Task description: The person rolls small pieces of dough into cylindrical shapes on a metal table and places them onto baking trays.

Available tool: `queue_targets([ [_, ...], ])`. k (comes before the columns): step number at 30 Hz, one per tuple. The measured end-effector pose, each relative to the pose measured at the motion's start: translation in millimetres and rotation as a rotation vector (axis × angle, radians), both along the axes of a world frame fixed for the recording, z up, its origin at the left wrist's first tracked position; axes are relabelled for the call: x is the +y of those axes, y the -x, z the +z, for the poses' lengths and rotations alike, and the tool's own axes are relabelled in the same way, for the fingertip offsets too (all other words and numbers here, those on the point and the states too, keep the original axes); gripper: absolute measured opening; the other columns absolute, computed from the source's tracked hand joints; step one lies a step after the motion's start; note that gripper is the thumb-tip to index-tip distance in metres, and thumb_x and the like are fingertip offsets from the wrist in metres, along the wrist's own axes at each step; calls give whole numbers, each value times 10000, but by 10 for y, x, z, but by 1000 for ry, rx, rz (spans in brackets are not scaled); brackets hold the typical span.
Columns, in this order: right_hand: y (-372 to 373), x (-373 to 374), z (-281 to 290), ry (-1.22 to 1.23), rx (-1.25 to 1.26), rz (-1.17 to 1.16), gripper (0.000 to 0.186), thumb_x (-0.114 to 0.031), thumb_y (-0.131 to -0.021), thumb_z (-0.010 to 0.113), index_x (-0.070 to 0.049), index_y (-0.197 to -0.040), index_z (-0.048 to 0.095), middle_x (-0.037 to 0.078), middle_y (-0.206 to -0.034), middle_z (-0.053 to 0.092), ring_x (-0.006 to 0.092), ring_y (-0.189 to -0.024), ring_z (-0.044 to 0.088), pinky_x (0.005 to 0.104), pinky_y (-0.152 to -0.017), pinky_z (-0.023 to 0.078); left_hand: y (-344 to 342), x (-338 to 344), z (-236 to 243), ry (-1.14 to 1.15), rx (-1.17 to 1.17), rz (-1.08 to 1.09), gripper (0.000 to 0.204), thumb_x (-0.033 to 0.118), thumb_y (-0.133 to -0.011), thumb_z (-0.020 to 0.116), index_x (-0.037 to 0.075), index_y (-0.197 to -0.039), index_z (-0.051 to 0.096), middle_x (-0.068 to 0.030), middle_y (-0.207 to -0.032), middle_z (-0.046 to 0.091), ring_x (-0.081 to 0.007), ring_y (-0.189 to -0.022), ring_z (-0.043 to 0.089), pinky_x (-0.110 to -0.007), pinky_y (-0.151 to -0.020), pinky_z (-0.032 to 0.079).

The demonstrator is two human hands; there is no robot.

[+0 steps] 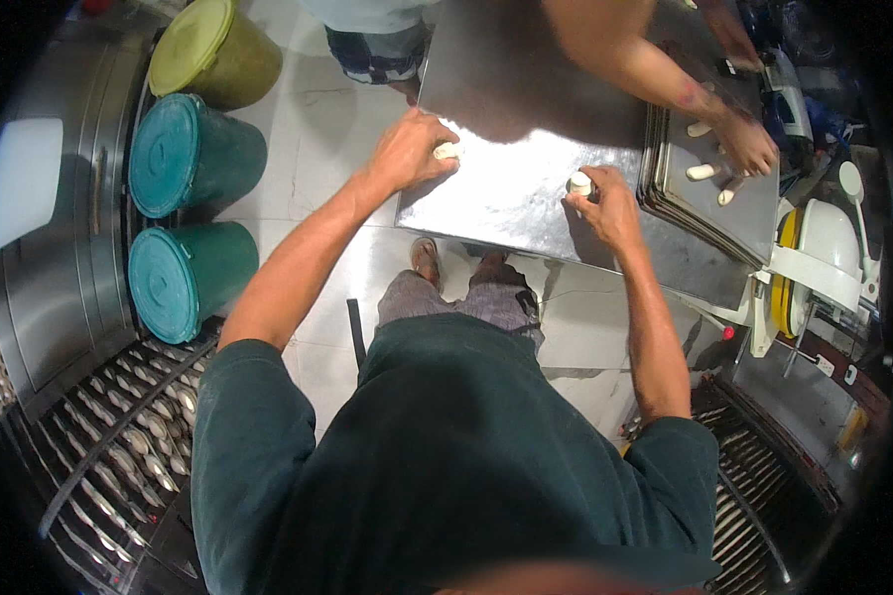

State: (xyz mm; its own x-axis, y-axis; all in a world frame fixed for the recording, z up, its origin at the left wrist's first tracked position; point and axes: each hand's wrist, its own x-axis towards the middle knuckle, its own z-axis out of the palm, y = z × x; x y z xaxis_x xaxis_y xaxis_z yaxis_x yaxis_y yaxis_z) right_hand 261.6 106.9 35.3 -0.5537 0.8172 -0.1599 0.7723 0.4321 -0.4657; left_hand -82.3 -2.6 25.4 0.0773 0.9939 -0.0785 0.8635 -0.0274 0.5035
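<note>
My left hand (414, 152) is over the left edge of a shiny metal table, its fingers closed on a small pale dough piece (447, 151). Farther right, my right hand (610, 210) pinches another short, pale dough roll (578, 182) between thumb and fingers, close to the tabletop (511, 183). Beside it, a stack of metal baking trays (680, 203) carries several pale dough rolls (701, 172). A co-worker's hand (746, 142) reaches down over those rolls from the far side.
Lidded buckets, one yellow (213, 55) and two teal (193, 283), stand on the floor at left. Racks of trays (119, 446) flank me on both sides. A white and yellow machine part (819, 263) is at right. Another person (372, 40) stands beyond the table.
</note>
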Motion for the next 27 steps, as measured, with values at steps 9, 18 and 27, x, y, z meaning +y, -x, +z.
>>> queue_targets([
  [9, 960, 416, -417, -568, 249, 230, 316, -342, -921, 716, -84, -1077, 622, 99, -906, 599, 300, -917, 594, 440, -775, 394, -483, 665, -265, -270, 165, -149, 469, 547, -977, 600, 142, -1214, 614, -92, -1129, 580, -276, -1214, 532, -512, -1122, 338],
  [18, 849, 390, -410, -466, 80, 349, 319, -380, -936, 688, -105, -1075, 602, 79, -912, 606, 282, -872, 588, 440, -804, 390, -307, 597, -337, -295, 230, -216, 381, 454, -987, 617, 120, -1171, 617, -92, -1175, 599, -285, -1181, 549, -483, -1038, 391],
  [27, 802, 312, -263, -319, -72, 252, 459, -442, -928, 679, -86, -1211, 614, 120, -1057, 579, 312, -988, 545, 464, -896, 405, -406, 505, -292, -275, 284, -201, 315, 375, -963, 651, 107, -1128, 635, -95, -1136, 608, -264, -1165, 551, -490, -1016, 416],
])
